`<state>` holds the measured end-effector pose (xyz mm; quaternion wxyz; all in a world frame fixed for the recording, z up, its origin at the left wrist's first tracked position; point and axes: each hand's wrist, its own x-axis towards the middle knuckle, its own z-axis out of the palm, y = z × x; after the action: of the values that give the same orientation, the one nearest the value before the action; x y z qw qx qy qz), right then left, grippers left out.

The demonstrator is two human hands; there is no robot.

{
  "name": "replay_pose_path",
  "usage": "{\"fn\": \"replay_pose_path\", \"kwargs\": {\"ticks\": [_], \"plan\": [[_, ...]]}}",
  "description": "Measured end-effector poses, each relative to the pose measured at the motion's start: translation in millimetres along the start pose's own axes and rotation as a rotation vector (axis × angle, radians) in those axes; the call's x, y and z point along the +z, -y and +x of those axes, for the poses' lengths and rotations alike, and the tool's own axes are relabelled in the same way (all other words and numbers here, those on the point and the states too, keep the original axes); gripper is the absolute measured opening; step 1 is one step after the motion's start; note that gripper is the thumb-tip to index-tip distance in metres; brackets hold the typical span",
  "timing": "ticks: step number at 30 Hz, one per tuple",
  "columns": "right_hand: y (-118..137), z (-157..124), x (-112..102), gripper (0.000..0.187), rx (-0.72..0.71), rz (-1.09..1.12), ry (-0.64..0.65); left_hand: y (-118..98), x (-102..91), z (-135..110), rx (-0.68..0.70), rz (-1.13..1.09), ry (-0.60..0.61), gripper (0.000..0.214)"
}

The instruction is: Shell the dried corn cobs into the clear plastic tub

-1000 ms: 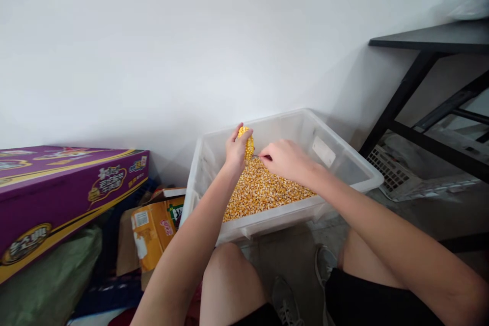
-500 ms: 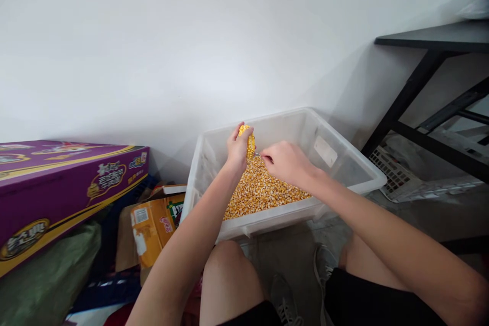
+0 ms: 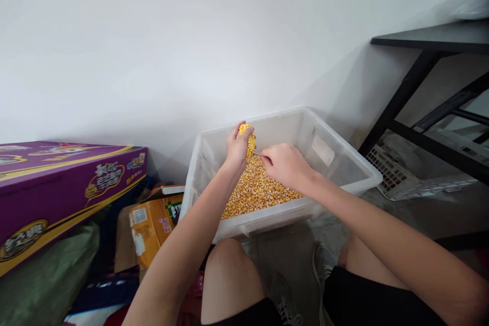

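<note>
My left hand (image 3: 237,147) is wrapped round an ear of corn (image 3: 250,143), held upright above a translucent plastic bin (image 3: 346,163). Rows of yellow kernels show on the cob's right side. My right hand (image 3: 286,164) is closed just right of the cob, gripping a thin metal tool (image 3: 256,154) whose tip meets the lower part of the ear. Most of that tool is hidden in my fist, so its kind cannot be made out. Loose corn kernels (image 3: 260,188) cover the bin's bottom below both hands.
A purple printed carton (image 3: 76,188) and a torn orange box (image 3: 151,229) lie left of the bin. On the right stands a black table (image 3: 431,38) with a white plastic basket (image 3: 389,173) beneath. The wall rises behind the bin; my knees are in front.
The view has shifted slightly. Both hands keep their hold, and the right hand with the thin tool has moved very little beside the ear of corn.
</note>
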<state>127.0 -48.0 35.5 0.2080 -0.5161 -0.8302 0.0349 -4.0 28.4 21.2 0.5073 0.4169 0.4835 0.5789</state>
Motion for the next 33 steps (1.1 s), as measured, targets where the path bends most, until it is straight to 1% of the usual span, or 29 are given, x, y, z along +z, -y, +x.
{"fn": "replay_pose_path", "kwargs": {"ticks": [3,6,8,11,14,17,21,24,28,31,33], "plan": [[-4.4,2.5,6.5,0.026,0.058,0.201,-0.027,-0.1,-1.1,2.1,0.004,-0.022,-0.008,0.054],[-4.2,2.3,13.2,0.026,0.082,0.286,-0.071,0.2,-2.2,3.8,0.015,-0.045,-0.03,0.054],[-2.0,0.9,15.1,0.026,0.083,0.243,-0.075,1.2,-2.2,3.6,0.009,-0.042,-0.021,0.054],[1.8,-1.3,13.2,0.026,0.049,0.084,-0.064,4.3,-0.5,2.2,0.013,-0.047,0.013,0.053],[5.0,-1.0,8.4,0.024,0.002,-0.039,-0.045,7.2,1.3,1.5,0.035,-0.083,0.013,0.05],[8.2,1.6,4.8,0.024,-0.01,-0.082,-0.021,7.8,1.0,2.9,0.03,-0.106,-0.008,0.051],[12.3,4.2,7.1,0.023,0.033,-0.096,-0.023,8.9,-1.6,7.4,0.025,-0.134,-0.044,0.048],[14.1,4.6,13.7,0.022,0.073,-0.074,-0.017,13.3,-3.5,12.2,-0.018,-0.16,-0.065,0.041],[14.4,5.3,25.1,0.022,0.117,0.01,-0.028,22.7,-6.2,18.6,-0.134,-0.161,-0.136,0.027],[11.4,7.6,34.1,0.022,0.154,0.123,-0.048,28.8,-8.8,22.5,-0.204,-0.139,-0.191,0.018],[8.0,10.4,39.2,0.02,0.174,0.247,-0.072,30.6,-10.5,24.3,-0.232,-0.149,-0.195,0.015]]}}
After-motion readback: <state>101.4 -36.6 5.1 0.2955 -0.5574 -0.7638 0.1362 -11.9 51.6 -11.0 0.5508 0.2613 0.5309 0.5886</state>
